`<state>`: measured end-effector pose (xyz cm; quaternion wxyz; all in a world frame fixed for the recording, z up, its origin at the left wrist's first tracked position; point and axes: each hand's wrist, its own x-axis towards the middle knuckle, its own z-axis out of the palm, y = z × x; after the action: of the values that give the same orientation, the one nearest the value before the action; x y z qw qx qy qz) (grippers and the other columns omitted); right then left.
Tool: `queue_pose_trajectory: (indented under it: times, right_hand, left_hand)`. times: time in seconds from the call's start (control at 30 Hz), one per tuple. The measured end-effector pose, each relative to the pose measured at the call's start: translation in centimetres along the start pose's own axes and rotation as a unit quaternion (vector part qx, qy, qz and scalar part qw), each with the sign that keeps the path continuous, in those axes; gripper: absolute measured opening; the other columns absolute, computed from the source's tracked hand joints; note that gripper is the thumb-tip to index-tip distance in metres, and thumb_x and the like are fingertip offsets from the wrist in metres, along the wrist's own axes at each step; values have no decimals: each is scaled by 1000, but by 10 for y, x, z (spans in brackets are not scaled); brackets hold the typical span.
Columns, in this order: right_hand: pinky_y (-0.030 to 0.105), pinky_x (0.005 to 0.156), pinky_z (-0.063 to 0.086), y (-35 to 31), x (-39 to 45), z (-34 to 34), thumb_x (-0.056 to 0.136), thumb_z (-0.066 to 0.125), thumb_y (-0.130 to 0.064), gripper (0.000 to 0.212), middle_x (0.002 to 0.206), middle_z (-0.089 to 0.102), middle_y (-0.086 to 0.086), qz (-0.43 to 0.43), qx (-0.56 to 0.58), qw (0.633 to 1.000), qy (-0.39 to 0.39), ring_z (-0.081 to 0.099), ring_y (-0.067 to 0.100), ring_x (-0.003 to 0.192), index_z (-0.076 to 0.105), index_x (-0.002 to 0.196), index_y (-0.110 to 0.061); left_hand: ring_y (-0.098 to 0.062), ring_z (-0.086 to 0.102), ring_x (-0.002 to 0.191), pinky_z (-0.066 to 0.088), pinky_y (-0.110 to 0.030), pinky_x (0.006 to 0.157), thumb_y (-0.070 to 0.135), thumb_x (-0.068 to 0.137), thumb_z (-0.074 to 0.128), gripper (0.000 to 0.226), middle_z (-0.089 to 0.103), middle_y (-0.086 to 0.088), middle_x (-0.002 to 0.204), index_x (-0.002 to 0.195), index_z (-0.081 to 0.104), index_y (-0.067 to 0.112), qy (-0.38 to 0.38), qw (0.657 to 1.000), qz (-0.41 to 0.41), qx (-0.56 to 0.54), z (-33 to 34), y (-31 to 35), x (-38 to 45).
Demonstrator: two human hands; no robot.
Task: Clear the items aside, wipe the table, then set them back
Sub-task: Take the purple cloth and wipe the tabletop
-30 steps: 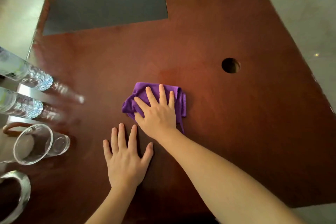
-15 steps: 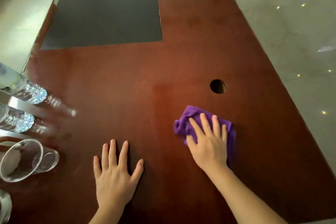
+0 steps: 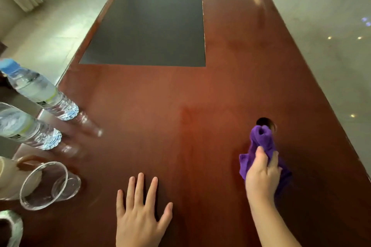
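A purple cloth is bunched up on the right side of the reddish-brown table, its far end just in front of a round cable hole. My right hand grips the cloth's near part with curled fingers. Near the front edge my left hand lies flat on the table, fingers spread. Along the left edge stand two water bottles, and a clear plastic cup.
A dark rectangular inset fills the far middle of the table. A cream mug sits behind the plastic cup, and a shiny rounded object shows at the bottom left corner. Pale floor lies on both sides of the table.
My right hand slid the cloth from the table's middle to the right, by the cable hole, and went from pressing it flat to gripping it bunched. My left hand stayed flat.
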<state>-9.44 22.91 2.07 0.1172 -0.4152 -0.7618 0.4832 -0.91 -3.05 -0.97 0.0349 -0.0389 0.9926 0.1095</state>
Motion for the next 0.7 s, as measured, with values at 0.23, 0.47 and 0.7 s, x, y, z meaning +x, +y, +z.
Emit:
queue_pose_trajectory:
  times: [0.23, 0.47, 0.7]
  right_hand:
    - [54, 117, 12, -74, -35, 143, 86, 27, -57, 69, 152, 43, 2, -245, -32, 960, -131, 28, 27, 145, 46, 144, -25]
    - [63, 112, -8, -95, -55, 253, 89, 41, -50, 53, 158, 33, 1, -502, -301, 754, -299, 12, 37, 147, 44, 141, -40]
    - [61, 115, 2, -99, 10, 235, 87, 43, -49, 53, 154, 40, 1, -480, -338, 777, -227, 22, 37, 145, 50, 138, -36]
  left_hand:
    - [-16, 17, 150, 25, -52, 112, 70, 83, 30, 73, 56, -16, 137, 119, 72, 22, 75, 997, -11, -19, 4, 3, 8]
    - [-44, 67, 104, 41, -66, 90, 55, 97, 12, 51, 70, -24, 114, 117, 50, 28, 90, 993, 15, 71, 11, 4, 15]
    - [-35, 47, 121, 35, -67, 98, 54, 91, 21, 50, 66, -24, 124, 121, 51, 27, 102, 993, -13, 60, 3, 12, 12]
